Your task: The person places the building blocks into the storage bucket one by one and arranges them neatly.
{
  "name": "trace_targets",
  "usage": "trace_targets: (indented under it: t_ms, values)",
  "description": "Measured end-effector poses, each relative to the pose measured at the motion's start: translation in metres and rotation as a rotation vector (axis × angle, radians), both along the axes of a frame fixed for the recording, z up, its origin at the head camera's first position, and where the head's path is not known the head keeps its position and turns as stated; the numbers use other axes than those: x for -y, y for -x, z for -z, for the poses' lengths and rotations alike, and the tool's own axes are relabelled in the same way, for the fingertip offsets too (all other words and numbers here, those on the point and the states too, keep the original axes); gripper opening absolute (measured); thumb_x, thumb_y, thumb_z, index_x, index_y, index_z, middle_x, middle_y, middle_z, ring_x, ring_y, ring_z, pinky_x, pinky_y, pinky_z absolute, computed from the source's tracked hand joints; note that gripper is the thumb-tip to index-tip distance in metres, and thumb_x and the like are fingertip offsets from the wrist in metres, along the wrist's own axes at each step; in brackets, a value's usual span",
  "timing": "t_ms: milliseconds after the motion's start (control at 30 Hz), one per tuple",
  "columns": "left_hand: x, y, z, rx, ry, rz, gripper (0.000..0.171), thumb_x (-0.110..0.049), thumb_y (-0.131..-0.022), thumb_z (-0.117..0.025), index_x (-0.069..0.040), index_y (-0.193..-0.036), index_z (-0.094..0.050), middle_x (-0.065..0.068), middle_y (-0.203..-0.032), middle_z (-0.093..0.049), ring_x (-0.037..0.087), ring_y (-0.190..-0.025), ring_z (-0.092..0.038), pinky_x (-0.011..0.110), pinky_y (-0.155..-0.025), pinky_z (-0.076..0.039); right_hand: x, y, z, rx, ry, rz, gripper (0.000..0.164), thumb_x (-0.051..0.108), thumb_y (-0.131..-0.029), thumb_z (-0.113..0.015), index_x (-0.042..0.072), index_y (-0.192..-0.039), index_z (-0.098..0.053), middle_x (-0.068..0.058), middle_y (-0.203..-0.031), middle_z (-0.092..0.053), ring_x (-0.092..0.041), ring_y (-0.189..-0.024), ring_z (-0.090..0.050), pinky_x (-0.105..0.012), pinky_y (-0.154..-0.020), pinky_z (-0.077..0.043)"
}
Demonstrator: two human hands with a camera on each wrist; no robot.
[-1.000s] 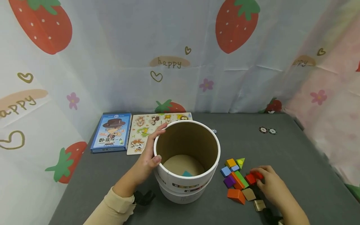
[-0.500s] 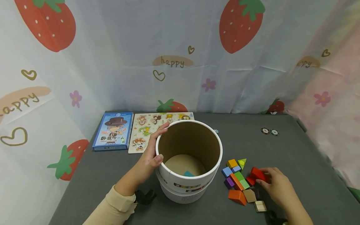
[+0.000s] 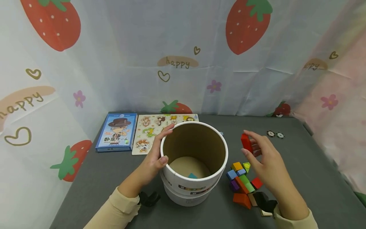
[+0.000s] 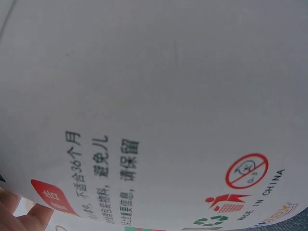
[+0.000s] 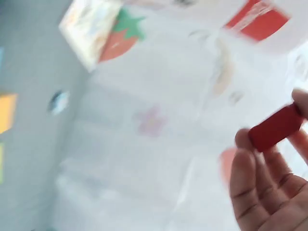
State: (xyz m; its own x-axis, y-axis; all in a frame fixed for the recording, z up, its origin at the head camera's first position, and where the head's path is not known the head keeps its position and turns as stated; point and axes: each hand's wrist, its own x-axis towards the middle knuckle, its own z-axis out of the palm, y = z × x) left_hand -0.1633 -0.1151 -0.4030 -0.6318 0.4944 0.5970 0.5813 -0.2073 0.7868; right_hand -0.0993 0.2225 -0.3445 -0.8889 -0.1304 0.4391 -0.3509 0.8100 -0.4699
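Note:
My left hand (image 3: pixel 151 162) grips the left rim of a white cylindrical tub (image 3: pixel 183 187), fingers outside and toward the far side, thumb at the near rim. Inside the tub, a teal block (image 3: pixel 192 176) lies on the floor. My right hand (image 3: pixel 266 159) pinches a red block (image 3: pixel 246 143) between thumb and fingertips, held in the air right of the tub. The same red block (image 5: pixel 276 127) shows in the right wrist view. Below that hand a cluster of coloured wooden blocks (image 3: pixel 244 183) lies on the table, including another red block (image 3: pixel 257 183); the forearm hides part of it.
At the back left lie a blue game box (image 3: pixel 117 132) and a wooden picture puzzle board (image 3: pixel 145 130), partly behind the tub. Two poker chips (image 3: pixel 275 134) sit at the far right on the grey table (image 3: pixel 308 171). A patterned cloth (image 3: pixel 128 57) hangs behind.
My right hand has lifted a red block off the cluster and carried it up and left toward the tub. The left hand keeps its grip on the rim.

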Motion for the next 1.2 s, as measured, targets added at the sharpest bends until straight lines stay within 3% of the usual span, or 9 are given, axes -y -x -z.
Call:
trace_targets:
  t_ms: [133, 333, 600, 767, 867, 967, 1133, 1200]
  values:
    - [0.001, 0.0, 0.0, 0.011, 0.002, 0.004, 0.087, -0.059, -0.092, -0.048, 0.002, -0.144, -0.015, 0.012, -0.158, -0.004, 0.034, -0.143, -0.007, 0.063, -0.102, -0.026, 0.029, 0.005, -0.025, -0.078, -0.011, -0.14, 0.063, 0.013, -0.083, -0.075, 0.02, -0.137, -0.045, 0.004, -0.108, -0.055, -0.005, -0.09, -0.054, -0.021, -0.074, -0.048]
    - [-0.001, 0.002, 0.0, 0.002, 0.0, 0.016, 0.087, -0.059, -0.092, -0.048, 0.001, -0.145, -0.014, 0.009, -0.158, -0.005, 0.034, -0.142, -0.009, 0.064, -0.101, -0.027, 0.062, 0.011, -0.045, -0.083, -0.05, -0.315, 0.059, 0.019, -0.08, -0.079, 0.02, -0.132, -0.05, 0.009, -0.106, -0.055, -0.004, -0.086, -0.054, -0.023, -0.072, -0.05]
    - [0.0, 0.004, -0.001, 0.0, 0.002, 0.013, 0.087, -0.059, -0.092, -0.048, 0.002, -0.145, -0.014, 0.01, -0.158, -0.005, 0.032, -0.143, -0.009, 0.062, -0.101, -0.028, 0.091, 0.033, -0.045, 0.06, -0.184, -0.442, 0.052, 0.03, -0.081, -0.078, 0.022, -0.127, -0.056, 0.009, -0.11, -0.058, -0.006, -0.089, -0.057, -0.028, -0.076, -0.051]
    - [0.002, 0.001, 0.0, 0.003, 0.017, -0.006, 0.087, -0.06, -0.092, -0.047, 0.001, -0.144, -0.014, 0.01, -0.158, -0.005, 0.029, -0.143, -0.008, 0.065, -0.102, -0.024, 0.1, 0.043, -0.043, 0.136, -0.295, -0.49, 0.032, 0.03, -0.085, -0.073, 0.024, -0.115, -0.064, 0.013, -0.105, -0.061, -0.004, -0.087, -0.057, -0.026, -0.077, -0.048]
    - [0.002, 0.001, 0.0, -0.005, 0.02, -0.013, 0.087, -0.06, -0.092, -0.047, 0.001, -0.144, -0.015, 0.011, -0.158, -0.006, 0.028, -0.144, -0.007, 0.064, -0.103, -0.022, 0.099, 0.044, -0.042, 0.152, -0.298, -0.499, 0.022, 0.029, -0.087, -0.071, 0.024, -0.108, -0.066, 0.015, -0.102, -0.063, -0.004, -0.087, -0.058, -0.027, -0.077, -0.048]
    - [0.002, 0.002, 0.0, -0.013, 0.015, -0.005, 0.086, -0.059, -0.092, -0.047, 0.001, -0.144, -0.015, 0.012, -0.158, -0.005, 0.029, -0.144, -0.006, 0.064, -0.103, -0.022, 0.091, 0.041, -0.04, 0.084, -0.205, -0.497, 0.018, 0.024, -0.088, -0.07, 0.024, -0.106, -0.067, 0.015, -0.103, -0.062, -0.004, -0.091, -0.058, -0.027, -0.079, -0.048]
    - [0.001, 0.002, 0.001, -0.017, 0.004, 0.008, 0.087, -0.059, -0.092, -0.047, 0.002, -0.145, -0.015, 0.011, -0.158, -0.004, 0.03, -0.144, -0.006, 0.069, -0.098, -0.025, 0.064, 0.029, -0.037, -0.164, 0.019, -0.473, 0.026, 0.007, -0.085, -0.071, 0.023, -0.105, -0.067, 0.014, -0.105, -0.06, -0.004, -0.094, -0.057, -0.023, -0.079, -0.047]
    - [0.001, 0.002, 0.001, -0.019, 0.003, 0.009, 0.087, -0.059, -0.092, -0.047, 0.002, -0.144, -0.014, 0.012, -0.158, -0.004, 0.03, -0.144, -0.006, 0.07, -0.097, -0.024, 0.054, 0.016, -0.042, -0.25, 0.079, -0.451, 0.03, -0.004, -0.081, -0.071, 0.017, -0.102, -0.069, 0.007, -0.101, -0.062, -0.007, -0.088, -0.057, -0.019, -0.075, -0.046]
